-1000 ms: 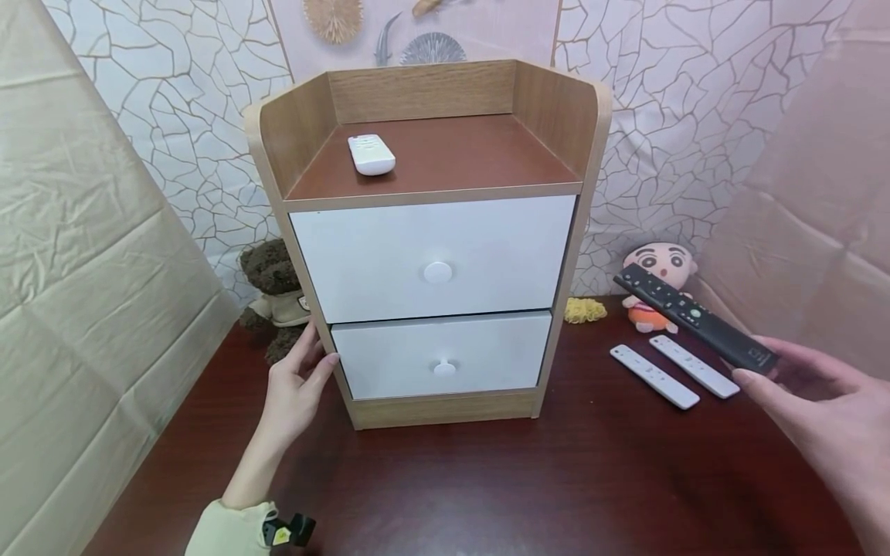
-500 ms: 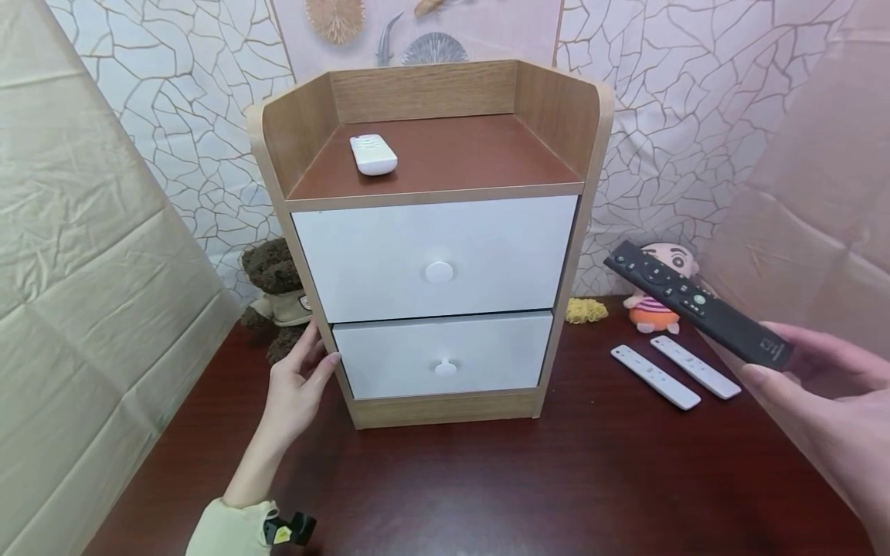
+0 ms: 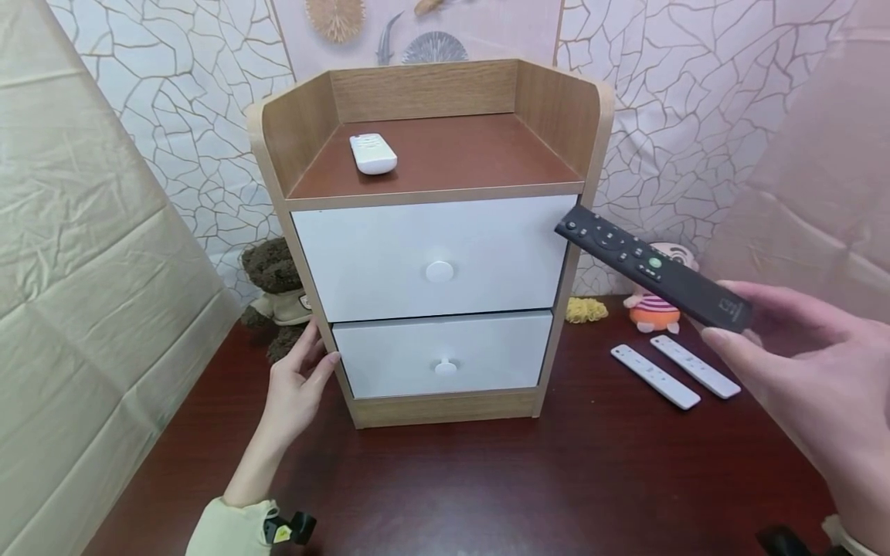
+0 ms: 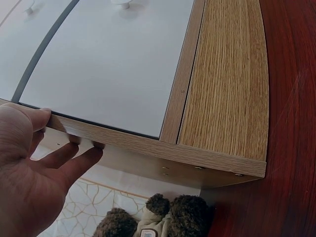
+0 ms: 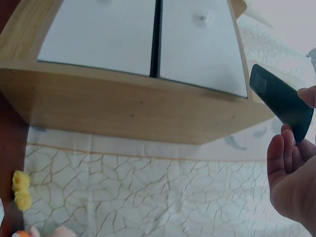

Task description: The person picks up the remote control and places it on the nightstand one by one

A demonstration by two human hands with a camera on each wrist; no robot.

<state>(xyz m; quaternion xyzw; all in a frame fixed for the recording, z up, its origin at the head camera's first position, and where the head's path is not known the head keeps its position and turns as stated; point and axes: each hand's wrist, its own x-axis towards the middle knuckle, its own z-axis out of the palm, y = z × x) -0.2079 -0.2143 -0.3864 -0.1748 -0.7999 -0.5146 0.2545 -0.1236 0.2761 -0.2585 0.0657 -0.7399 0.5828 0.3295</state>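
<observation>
A wooden cabinet [image 3: 445, 405] with two white drawers, both closed, stands mid-view in the head view. My left hand [image 3: 295, 386] holds its left side edge, thumb at the front edge and fingers against the outer side panel [image 4: 133, 158]. A black remote control [image 3: 684, 289] is pinched at its lower end between the thumb and fingers of my right hand [image 3: 813, 355]. Tilted, its far tip overlaps the upper drawer's right edge in the head view. A white remote control [image 3: 374, 157] lies on the cabinet's brown top.
Two slim white remotes [image 3: 655, 377] lie side by side on the dark red table [image 3: 445, 494]. Behind them sit a cartoon doll [image 3: 653, 309] and a yellow fuzzy item [image 3: 586, 310]. A brown teddy bear [image 3: 270, 270] sits left of the cabinet, before the patterned wall.
My right hand has carried the black remote control leftward and up, toward the cabinet's right side. The left hand keeps its place on the cabinet edge.
</observation>
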